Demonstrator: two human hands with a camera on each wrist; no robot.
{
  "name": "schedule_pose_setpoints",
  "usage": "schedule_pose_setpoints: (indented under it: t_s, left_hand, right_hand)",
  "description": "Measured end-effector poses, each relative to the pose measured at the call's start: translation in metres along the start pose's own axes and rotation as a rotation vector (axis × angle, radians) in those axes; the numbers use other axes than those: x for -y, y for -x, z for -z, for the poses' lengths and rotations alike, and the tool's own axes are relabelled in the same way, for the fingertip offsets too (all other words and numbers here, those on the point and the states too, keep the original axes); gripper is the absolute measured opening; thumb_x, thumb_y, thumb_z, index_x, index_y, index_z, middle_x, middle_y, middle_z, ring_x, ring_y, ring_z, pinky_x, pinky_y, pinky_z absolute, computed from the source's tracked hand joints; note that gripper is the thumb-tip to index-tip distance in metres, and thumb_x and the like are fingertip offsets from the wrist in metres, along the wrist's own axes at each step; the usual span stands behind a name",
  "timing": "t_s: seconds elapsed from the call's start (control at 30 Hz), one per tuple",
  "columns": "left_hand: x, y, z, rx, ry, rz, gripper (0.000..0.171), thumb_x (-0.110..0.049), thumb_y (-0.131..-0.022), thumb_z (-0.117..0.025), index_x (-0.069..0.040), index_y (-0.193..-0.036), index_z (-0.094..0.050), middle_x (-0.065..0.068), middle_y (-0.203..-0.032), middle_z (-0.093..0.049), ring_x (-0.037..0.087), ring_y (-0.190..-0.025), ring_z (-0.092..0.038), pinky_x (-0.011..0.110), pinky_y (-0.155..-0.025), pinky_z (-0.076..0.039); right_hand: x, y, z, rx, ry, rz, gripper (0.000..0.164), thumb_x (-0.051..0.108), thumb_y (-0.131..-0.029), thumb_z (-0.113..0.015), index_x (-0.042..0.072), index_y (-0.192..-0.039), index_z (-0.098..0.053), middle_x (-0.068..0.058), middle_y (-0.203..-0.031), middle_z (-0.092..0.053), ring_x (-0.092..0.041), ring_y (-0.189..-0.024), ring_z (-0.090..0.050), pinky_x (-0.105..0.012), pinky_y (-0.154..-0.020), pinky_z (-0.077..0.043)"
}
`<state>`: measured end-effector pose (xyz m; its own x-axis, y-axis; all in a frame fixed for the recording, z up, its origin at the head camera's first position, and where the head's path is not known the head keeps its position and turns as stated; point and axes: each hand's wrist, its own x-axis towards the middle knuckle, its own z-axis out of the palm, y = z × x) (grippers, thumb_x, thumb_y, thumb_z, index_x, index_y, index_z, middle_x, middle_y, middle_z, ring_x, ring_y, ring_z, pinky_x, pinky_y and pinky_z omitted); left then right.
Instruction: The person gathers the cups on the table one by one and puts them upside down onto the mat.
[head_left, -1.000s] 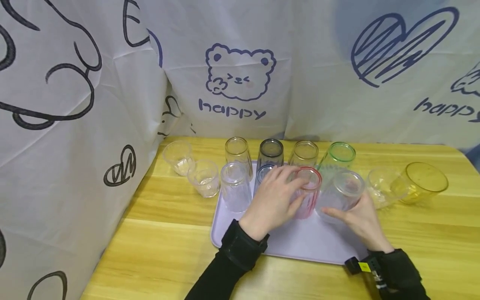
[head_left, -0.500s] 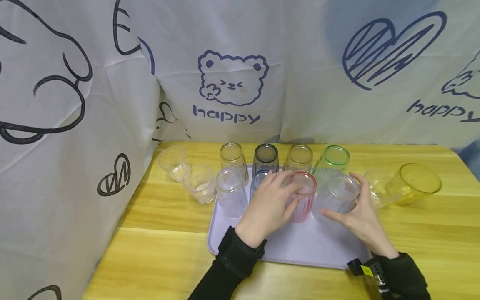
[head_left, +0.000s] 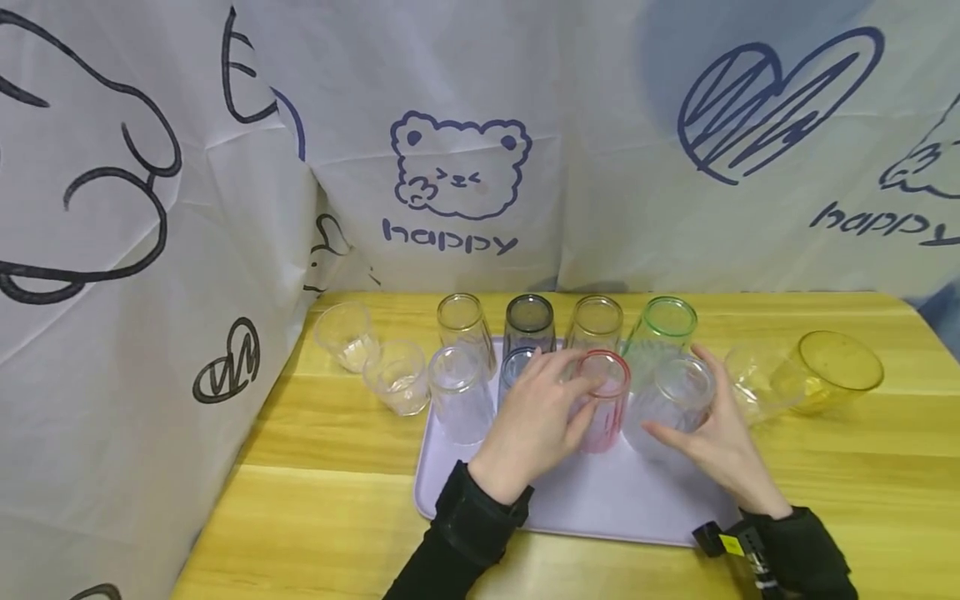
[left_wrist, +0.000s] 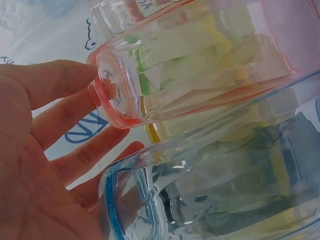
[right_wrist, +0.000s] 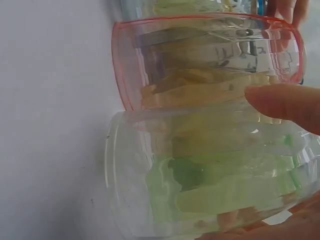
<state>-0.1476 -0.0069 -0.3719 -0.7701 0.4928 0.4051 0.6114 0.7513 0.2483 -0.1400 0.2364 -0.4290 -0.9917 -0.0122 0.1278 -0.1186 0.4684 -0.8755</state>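
Observation:
Upside-down glasses stand in two rows on a lilac tray (head_left: 600,500). My left hand (head_left: 532,417) pinches the raised base of a red-rimmed glass (head_left: 604,417); in the left wrist view its thumb (left_wrist: 65,80) lies at the red edge, other fingers behind. A blue-rimmed glass (left_wrist: 150,200) is close beside that hand. My right hand (head_left: 723,446) curves round a clear glass (head_left: 667,408) at the front right, with the thumb on the near side and a finger up at the base. In the right wrist view this clear glass (right_wrist: 210,175) sits right alongside the red-rimmed one.
Behind stand a brownish glass (head_left: 462,321), a dark glass (head_left: 530,321), an amber glass (head_left: 597,321) and a green glass (head_left: 670,321). Another clear glass (head_left: 461,408) is front left. Off the tray are two clear tumblers (head_left: 401,379) leftward and a yellow tumbler (head_left: 840,371) rightward.
The head view has shifted slightly. A right-hand finger has come up beside the base of the clear glass, and the left fingertips have drawn back a little over the red-rimmed glass.

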Motion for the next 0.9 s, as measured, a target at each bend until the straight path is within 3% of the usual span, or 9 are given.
schedule_pose_setpoints:
  t_s: [0.37, 0.6, 0.9]
  left_hand:
    - [0.0, 0.0, -0.004, -0.033, 0.0, -0.002, 0.024, -0.023, -0.089, -0.077, -0.021, -0.112, -0.077, 0.005, -0.132, -0.066, 0.023, -0.127, -0.061, 0.048, -0.118, -0.042]
    - [-0.001, -0.002, -0.012, -0.097, -0.033, 0.008, 0.026, -0.026, -0.084, -0.082, -0.022, -0.11, -0.078, 0.003, -0.13, -0.068, 0.019, -0.123, -0.064, 0.046, -0.116, -0.044]
    - [-0.002, 0.0, -0.01, -0.099, -0.011, 0.013, 0.029, -0.027, -0.082, -0.083, -0.021, -0.11, -0.078, 0.003, -0.129, -0.068, 0.019, -0.123, -0.064, 0.048, -0.116, -0.045]
  right_hand:
    - [-0.001, 0.001, -0.006, -0.055, 0.047, 0.031, 0.113, 0.007, -0.074, -0.086, 0.002, -0.16, -0.014, -0.033, -0.152, -0.038, -0.049, -0.134, -0.041, -0.073, -0.109, -0.032]
    - [-0.004, 0.0, -0.006, -0.048, 0.017, 0.024, 0.113, 0.005, -0.074, -0.086, 0.004, -0.161, -0.013, -0.033, -0.15, -0.04, -0.048, -0.135, -0.041, -0.072, -0.111, -0.031]
    - [-0.001, 0.001, -0.003, -0.028, 0.014, 0.011, 0.115, 0.006, -0.074, -0.087, 0.005, -0.161, -0.011, -0.031, -0.149, -0.04, -0.047, -0.134, -0.041, -0.072, -0.11, -0.032]
